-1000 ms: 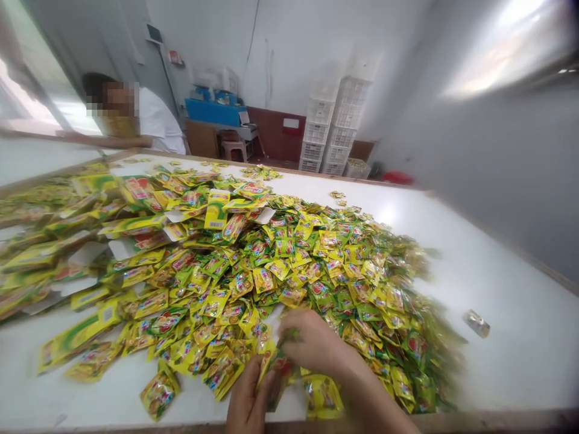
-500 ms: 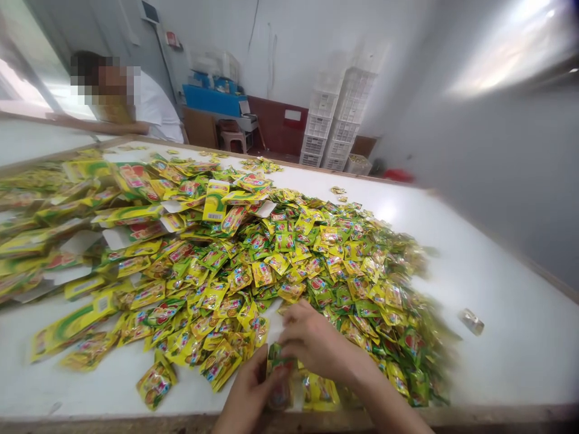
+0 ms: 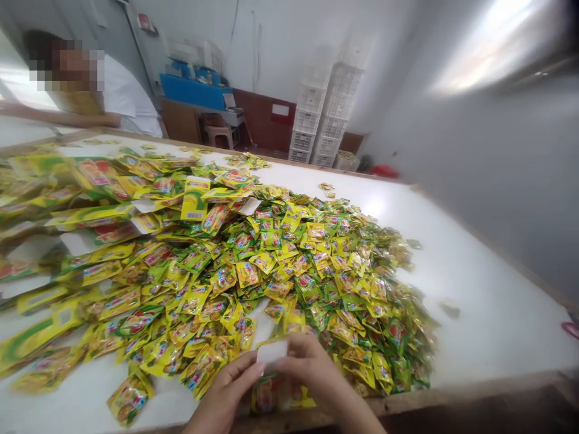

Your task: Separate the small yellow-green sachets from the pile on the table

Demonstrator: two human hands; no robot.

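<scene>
Head view, angled forward and down across a white surface [image 3: 488, 271] with brown edging [image 3: 456, 387]. Close to the near edge, between both hands, a small carton [image 3: 270, 393], with a white flap [image 3: 272, 352] uppermost and blurred red and green print lower down. Impossible to make out any contents. Left hand [image 3: 228, 383] nearly closed, with thumb and fingers pinching the small carton by the left end of the white flap. Right hand [image 3: 312, 363] curled nearly closed as well, with thumb and fingertips on the right end of the white flap.

Directly beyond the hands, a broad heap of sachets [image 3: 312, 271] in yellow and green, spread over the middle of the surface, with a narrow bare strip just behind the white flap. To the left, on and among the sachets, many printed cartons [image 3: 94, 175], some with pale flaps sticking out, and near the top of the pile a yellow carton [image 3: 195, 199] with a barcode. At the near left, just apart from the heap, a loose sachet [image 3: 131, 395]. Well out to the right, a small blurred item [image 3: 450, 309], too indistinct to name.

Past the far edge, stacked white crates [image 3: 307, 123], a plastic stool [image 3: 219, 131] and a blue-topped cabinet [image 3: 194, 93]. At far left, a person in a white top [image 3: 129, 90], with a forearm along the surface's far side.
</scene>
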